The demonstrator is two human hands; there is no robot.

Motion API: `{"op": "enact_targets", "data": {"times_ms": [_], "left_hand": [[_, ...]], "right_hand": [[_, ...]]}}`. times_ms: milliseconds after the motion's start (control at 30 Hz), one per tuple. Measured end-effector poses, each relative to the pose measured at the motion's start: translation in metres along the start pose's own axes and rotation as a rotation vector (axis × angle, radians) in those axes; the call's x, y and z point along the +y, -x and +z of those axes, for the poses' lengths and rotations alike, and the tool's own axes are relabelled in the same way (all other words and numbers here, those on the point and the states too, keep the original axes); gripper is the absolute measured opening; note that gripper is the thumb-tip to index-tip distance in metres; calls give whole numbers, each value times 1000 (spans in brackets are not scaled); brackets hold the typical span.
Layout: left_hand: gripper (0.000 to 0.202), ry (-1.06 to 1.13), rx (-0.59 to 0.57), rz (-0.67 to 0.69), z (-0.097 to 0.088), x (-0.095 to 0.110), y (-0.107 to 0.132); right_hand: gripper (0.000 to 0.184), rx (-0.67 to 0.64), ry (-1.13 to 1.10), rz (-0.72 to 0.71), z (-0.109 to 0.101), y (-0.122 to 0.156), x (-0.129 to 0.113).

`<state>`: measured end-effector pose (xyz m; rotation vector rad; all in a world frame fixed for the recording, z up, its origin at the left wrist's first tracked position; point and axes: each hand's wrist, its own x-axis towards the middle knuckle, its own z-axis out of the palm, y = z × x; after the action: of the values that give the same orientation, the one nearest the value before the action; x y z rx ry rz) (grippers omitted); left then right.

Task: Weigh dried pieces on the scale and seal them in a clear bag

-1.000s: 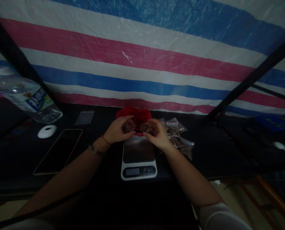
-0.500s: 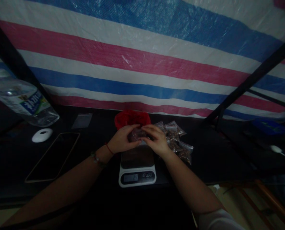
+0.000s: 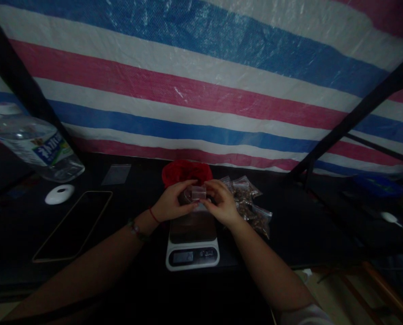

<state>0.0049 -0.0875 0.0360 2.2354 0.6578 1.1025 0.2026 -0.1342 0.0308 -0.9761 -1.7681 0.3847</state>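
Observation:
Between my two hands is a small clear zip bag [image 3: 198,193], held above the back of the kitchen scale [image 3: 192,230]. My left hand [image 3: 172,201] is closed on the bag's left side, with thumb and fingers curled round it. On the other side my right hand [image 3: 222,201] pinches the bag between thumb and fingertips. What is inside the bag is too dark to make out. Just behind the hands lies a red plastic bag [image 3: 187,169], open at the top. Several filled zip bags [image 3: 244,194] with brown contents lie to the right of my right hand.
At left are a phone [image 3: 74,225], a white oval object [image 3: 59,194], a clear bottle [image 3: 40,144] and a flat zip bag [image 3: 116,174]. A striped tarp [image 3: 187,99] hangs behind the black table. A white spoon-like item [image 3: 389,217] and a blue object [image 3: 377,185] lie right.
The zip bag has turned between my hands, so its pale, clear top now shows. Both hands stay over the scale. The whole view has shifted slightly.

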Motion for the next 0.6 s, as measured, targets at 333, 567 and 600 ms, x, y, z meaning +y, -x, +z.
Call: {"op": "enact_targets", "data": {"times_ms": [333,567,600], "left_hand": [[55,447,162,-217,-3,-14,-3],[62,1081,159,-447,-29,-10,-7],[62,1131,152,-464,-31,-9,-7]], "right_hand": [[59,-111,158,0,-2,-7,-8],[51,-445,190,0,4,-4,-12],[52,-463,194,-25,7,-4,-12]]}}
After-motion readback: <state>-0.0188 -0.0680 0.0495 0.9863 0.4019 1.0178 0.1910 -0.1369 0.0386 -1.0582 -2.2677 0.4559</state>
